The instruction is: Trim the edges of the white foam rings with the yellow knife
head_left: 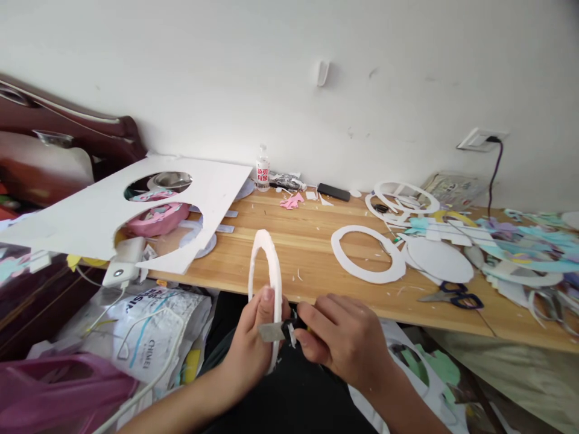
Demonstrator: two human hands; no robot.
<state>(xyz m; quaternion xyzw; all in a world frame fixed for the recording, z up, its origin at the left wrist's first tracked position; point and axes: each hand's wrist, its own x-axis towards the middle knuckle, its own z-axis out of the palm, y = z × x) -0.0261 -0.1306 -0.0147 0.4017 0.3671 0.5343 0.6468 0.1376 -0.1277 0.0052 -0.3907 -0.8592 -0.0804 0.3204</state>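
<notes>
1. Left hand [254, 343]: grip closed on the near rim of a foam ring [266, 283], thumb laid over its edge.
2. Right hand [346, 337]: grip clenched round a knife [277, 331], its blade lying flat across the ring's rim beside the left thumb.
3. Foam ring: white, held on edge above the lap, just near of the surface [312, 253]. Long axis runs from the hands up and away; open face turned left and right. Likely light, fairly stiff, easily dented or snapped; best held by the rim close to the cut.
4. Surface, right: flat ring [367, 256], disc [439, 260], scissors [455, 296], coloured scraps.
5. Surface, left: cut sheet [136, 211]; bottle [263, 169] far, by the wall.
</notes>
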